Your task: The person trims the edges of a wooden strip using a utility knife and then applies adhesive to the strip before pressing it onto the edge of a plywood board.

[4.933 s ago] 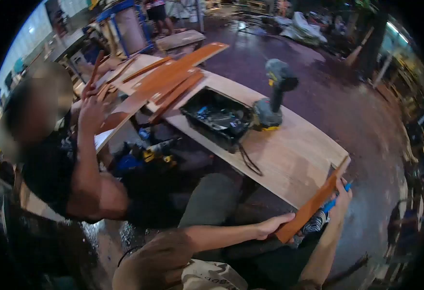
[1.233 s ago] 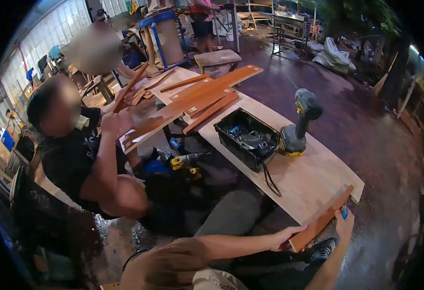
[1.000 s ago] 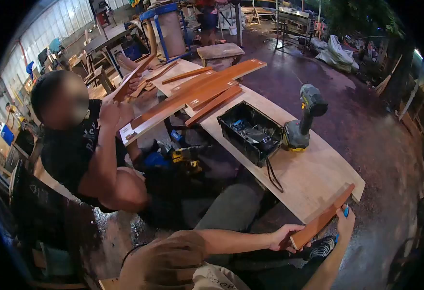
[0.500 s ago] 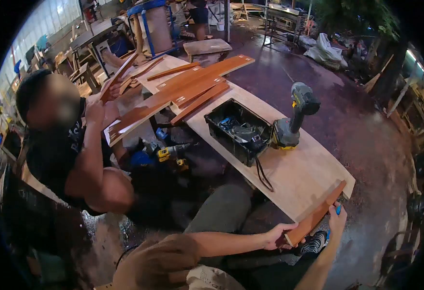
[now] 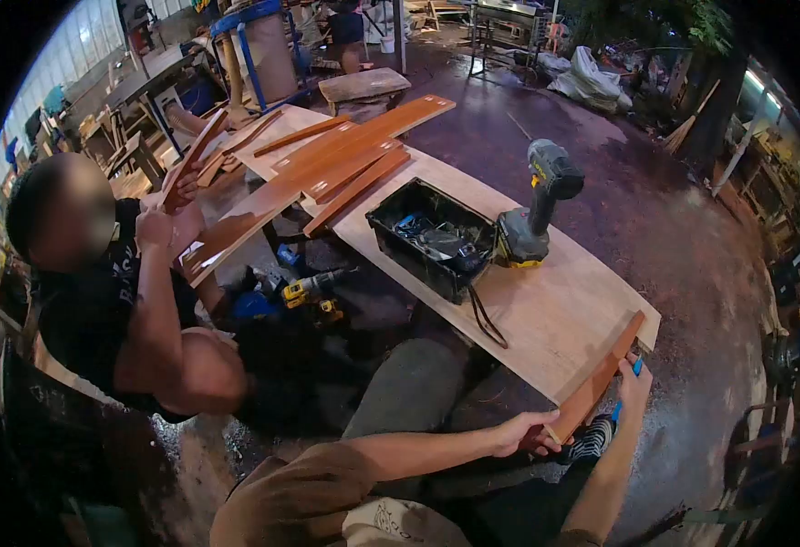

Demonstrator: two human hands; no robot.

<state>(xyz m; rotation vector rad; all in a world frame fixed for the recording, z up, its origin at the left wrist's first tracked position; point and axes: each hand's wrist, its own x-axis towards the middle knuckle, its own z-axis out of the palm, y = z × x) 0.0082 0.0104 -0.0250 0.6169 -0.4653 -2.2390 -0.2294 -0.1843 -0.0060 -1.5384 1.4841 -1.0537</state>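
Observation:
A reddish-brown wooden strip (image 5: 598, 381) rests slantwise along the near right end of a pale plywood board (image 5: 528, 319). My left hand (image 5: 526, 434) grips the strip's lower end between thumb and fingers. At the strip's right edge, my right hand (image 5: 635, 390) is closed around a slender blue tool (image 5: 637, 366), whose kind I cannot make out. Part of that blue tool shows below the fingers as well. Whether the right fingertips also press on the strip is hidden.
On the plywood stand a cordless drill (image 5: 546, 201) and a black bin (image 5: 432, 239) of small tools. Reddish planks (image 5: 354, 155) lie at its far end. Left, a co-worker (image 5: 135, 292) holds another wooden piece (image 5: 195, 159). A yellow drill (image 5: 304, 287) lies below.
The view has shifted slightly, so most things sit further left. My right hand and the blue tool have turned a little against the strip. My left hand keeps hold of its lower end.

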